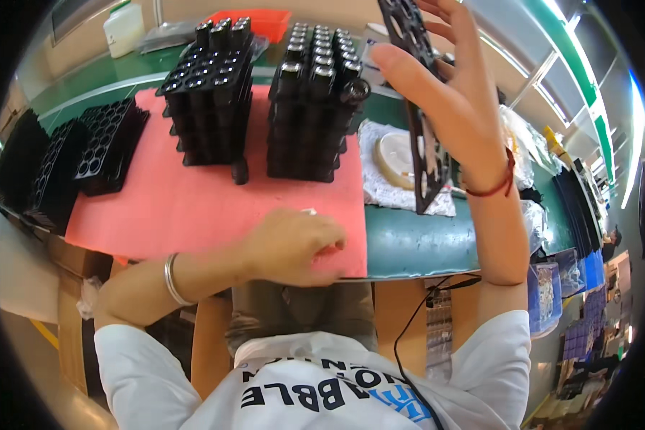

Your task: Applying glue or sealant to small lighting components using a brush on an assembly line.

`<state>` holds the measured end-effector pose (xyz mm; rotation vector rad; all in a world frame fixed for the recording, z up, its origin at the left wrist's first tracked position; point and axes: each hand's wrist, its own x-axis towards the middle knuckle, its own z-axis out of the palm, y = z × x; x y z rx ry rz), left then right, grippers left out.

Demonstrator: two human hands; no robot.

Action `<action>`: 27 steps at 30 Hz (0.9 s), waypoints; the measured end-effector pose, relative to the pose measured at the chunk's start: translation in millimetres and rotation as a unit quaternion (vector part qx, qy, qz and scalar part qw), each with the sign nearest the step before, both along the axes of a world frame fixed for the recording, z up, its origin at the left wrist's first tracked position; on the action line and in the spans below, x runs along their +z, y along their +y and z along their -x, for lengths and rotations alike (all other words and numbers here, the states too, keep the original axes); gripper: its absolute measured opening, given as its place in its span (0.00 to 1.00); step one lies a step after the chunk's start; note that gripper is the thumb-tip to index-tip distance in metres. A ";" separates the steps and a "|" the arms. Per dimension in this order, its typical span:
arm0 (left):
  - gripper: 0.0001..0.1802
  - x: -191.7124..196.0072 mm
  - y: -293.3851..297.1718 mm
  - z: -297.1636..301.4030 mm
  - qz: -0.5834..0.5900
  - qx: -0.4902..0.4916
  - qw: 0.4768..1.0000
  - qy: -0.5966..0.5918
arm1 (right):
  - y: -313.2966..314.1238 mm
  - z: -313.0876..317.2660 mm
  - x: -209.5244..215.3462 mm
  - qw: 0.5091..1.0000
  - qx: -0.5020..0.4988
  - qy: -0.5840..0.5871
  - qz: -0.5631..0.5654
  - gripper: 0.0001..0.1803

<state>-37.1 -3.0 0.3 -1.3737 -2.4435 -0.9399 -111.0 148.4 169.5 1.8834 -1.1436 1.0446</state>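
My right hand (455,93) is raised at the upper right, its thumb and fingers around a black perforated tray (424,154) held on edge. Low over the pink mat (165,208) is my left hand (290,247), fingers curled in and partly blurred; what they hold, if anything, is hidden. Beyond it stand two tall stacks of black trays, a left stack (211,129) and a right stack (304,136), both topped with shiny black cylinders. A single black cylinder (239,170) is at the foot of the left stack.
Several black perforated trays (107,147) are piled at the left. Right of the mat, a round pale dish (393,161) sits on a crumpled whitish sheet (375,188). Behind the stacks are an orange-red bin (265,23) and a white jug (124,30). A black cable (408,322) hangs in front.
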 end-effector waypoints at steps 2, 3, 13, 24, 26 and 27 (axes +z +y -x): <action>0.11 -6.5 -7.6 4.5 0.005 0.012 0.995 -0.100 | 0.1 -45.3 -6.5 0.867 -0.428 -0.251 -0.050 0.37; 0.12 -4.5 -2.9 5.8 0.028 0.012 0.997 -0.072 | 7.3 -48.2 -12.9 0.867 -0.426 -0.252 -0.048 0.37; 0.24 11.8 -5.5 -3.8 -0.100 -0.072 0.980 -0.153 | 30.9 -60.6 -58.2 0.864 -0.442 -0.191 -0.145 0.47; 0.37 1.4 11.0 -31.3 -0.010 -0.167 0.983 -0.069 | -1.4 -86.4 -92.2 0.928 -0.314 -0.191 -0.059 0.41; 0.33 7.5 12.6 -41.9 0.130 -0.137 0.981 0.046 | 8.2 -87.8 -91.4 0.927 -0.293 -0.209 -0.105 0.44; 0.34 32.5 -6.2 -23.0 0.030 -0.130 0.916 -0.377 | 13.0 -85.0 -90.7 0.930 -0.281 -0.203 -0.118 0.39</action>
